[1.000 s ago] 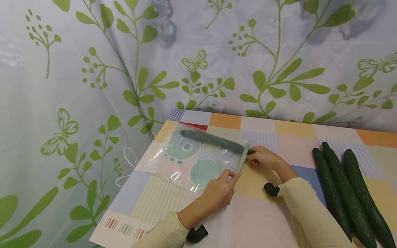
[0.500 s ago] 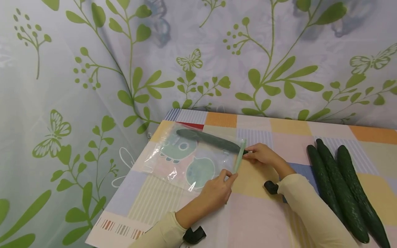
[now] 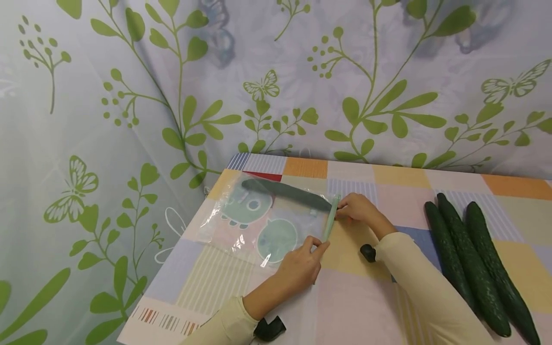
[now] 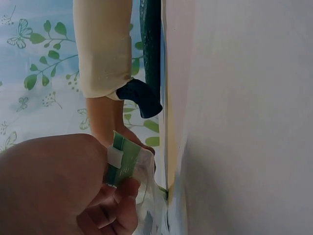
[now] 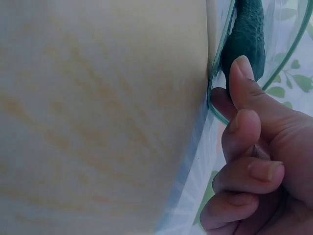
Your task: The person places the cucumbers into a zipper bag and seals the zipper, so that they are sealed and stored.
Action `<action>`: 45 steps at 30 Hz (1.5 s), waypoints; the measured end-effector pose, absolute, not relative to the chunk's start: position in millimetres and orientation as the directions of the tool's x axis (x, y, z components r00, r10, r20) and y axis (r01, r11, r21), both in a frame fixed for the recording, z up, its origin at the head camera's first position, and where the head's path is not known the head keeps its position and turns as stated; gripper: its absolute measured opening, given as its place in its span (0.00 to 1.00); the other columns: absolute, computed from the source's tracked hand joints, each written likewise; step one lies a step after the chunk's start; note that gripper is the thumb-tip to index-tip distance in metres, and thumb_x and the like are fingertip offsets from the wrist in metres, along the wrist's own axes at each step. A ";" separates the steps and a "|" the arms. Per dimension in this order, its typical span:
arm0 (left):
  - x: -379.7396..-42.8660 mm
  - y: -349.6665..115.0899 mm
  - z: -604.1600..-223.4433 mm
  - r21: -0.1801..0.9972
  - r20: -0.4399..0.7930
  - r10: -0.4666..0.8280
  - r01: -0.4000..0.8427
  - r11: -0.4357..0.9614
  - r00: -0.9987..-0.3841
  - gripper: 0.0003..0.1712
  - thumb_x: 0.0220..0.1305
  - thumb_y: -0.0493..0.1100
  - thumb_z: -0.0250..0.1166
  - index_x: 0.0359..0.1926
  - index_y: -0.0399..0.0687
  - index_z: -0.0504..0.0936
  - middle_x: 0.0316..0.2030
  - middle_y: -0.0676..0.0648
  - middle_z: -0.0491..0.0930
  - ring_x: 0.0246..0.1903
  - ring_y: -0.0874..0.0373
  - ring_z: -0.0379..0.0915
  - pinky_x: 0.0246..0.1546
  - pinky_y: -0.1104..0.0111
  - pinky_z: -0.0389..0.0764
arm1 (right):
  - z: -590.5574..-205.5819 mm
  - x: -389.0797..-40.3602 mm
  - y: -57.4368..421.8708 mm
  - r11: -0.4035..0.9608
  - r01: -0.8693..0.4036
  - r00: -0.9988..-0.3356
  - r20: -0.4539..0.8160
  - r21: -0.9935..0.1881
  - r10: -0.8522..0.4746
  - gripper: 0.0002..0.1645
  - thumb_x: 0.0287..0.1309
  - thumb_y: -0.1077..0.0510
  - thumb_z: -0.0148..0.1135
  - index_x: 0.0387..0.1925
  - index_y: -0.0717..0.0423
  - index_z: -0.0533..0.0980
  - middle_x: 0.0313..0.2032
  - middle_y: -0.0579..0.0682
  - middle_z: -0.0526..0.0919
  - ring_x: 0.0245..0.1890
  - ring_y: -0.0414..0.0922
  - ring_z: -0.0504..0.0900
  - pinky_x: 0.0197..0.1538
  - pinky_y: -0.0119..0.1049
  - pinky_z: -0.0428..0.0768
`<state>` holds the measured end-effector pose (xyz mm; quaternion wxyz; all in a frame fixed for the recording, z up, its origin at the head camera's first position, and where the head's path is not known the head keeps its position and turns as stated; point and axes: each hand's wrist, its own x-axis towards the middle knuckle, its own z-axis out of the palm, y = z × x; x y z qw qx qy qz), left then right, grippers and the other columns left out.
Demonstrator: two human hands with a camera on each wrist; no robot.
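A clear plastic zip bag (image 3: 310, 223) with pale green printed shapes lies flat on the table, its open end to the right. Inside, along the far side, lies a cucumber (image 3: 289, 190). My left hand (image 3: 297, 268) pinches the near corner of the bag's green mouth edge (image 4: 128, 159), seen closely in the left wrist view. At the far end of the mouth, my right hand (image 3: 359, 209) pinches the cucumber's end between thumb and index finger. In the right wrist view the thumb rests on the cucumber (image 5: 247, 36) within the bag's opening, while the other fingers curl loosely.
Several things stand around: three cucumbers (image 3: 472, 258) lie side by side on the right of the patchwork-covered table (image 3: 358, 297). A leaf-printed curtain (image 3: 284, 86) hangs behind and to the left. Black wrist-worn pieces (image 3: 270, 329) sit at the cuffs.
My right hand has moved slightly left toward the bag's mouth, and the cucumber's end has slid a little farther in. My left hand keeps its grip on the corner. The view has shifted slightly.
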<state>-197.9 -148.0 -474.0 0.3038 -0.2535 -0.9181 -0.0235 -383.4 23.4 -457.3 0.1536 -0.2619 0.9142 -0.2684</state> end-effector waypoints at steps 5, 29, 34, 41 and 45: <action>-196.1 -146.4 -472.8 -0.109 0.572 0.455 0.487 0.866 -0.682 0.24 0.47 0.37 0.62 0.50 0.48 0.79 0.38 0.50 0.73 0.16 0.67 0.67 0.10 0.79 0.63 | -458.2 -387.3 20.1 0.762 -0.347 -0.837 -0.186 -0.547 -0.514 0.12 0.52 0.53 0.60 0.19 0.54 0.81 0.07 0.45 0.74 0.08 0.37 0.65 0.16 0.28 0.62; -196.6 -143.3 -470.1 0.031 0.528 0.407 0.495 0.868 -0.746 0.23 0.50 0.35 0.60 0.51 0.44 0.77 0.39 0.48 0.71 0.13 0.64 0.64 0.11 0.78 0.64 | -444.4 -364.3 29.8 0.735 -0.284 -0.812 -0.253 -0.616 -0.526 0.21 0.51 0.54 0.64 0.42 0.65 0.79 0.25 0.53 0.84 0.21 0.41 0.81 0.27 0.33 0.79; -195.8 -142.7 -470.0 0.068 0.519 0.398 0.500 0.863 -0.757 0.23 0.50 0.35 0.60 0.51 0.42 0.77 0.39 0.47 0.72 0.12 0.63 0.64 0.11 0.77 0.65 | -440.8 -352.5 39.7 0.741 -0.345 -0.802 -0.230 -0.577 -0.552 0.25 0.52 0.51 0.63 0.46 0.65 0.77 0.34 0.58 0.83 0.27 0.44 0.81 0.33 0.36 0.79; -195.7 -140.0 -468.3 0.112 0.481 0.378 0.483 0.869 -0.791 0.23 0.52 0.35 0.60 0.52 0.43 0.76 0.40 0.47 0.71 0.11 0.63 0.60 0.10 0.76 0.62 | -436.8 -332.3 60.8 0.750 -0.438 -0.788 -0.190 -0.496 -0.586 0.27 0.52 0.49 0.62 0.48 0.65 0.75 0.39 0.60 0.82 0.39 0.53 0.80 0.42 0.44 0.78; -193.9 -138.6 -467.1 0.106 0.479 0.388 0.491 0.865 -0.787 0.23 0.52 0.35 0.60 0.52 0.42 0.76 0.40 0.46 0.71 0.10 0.64 0.57 0.10 0.77 0.60 | -440.1 -317.6 78.2 0.763 -0.422 -0.805 -0.184 -0.490 -0.564 0.27 0.52 0.49 0.62 0.48 0.65 0.75 0.37 0.58 0.82 0.40 0.54 0.79 0.42 0.45 0.77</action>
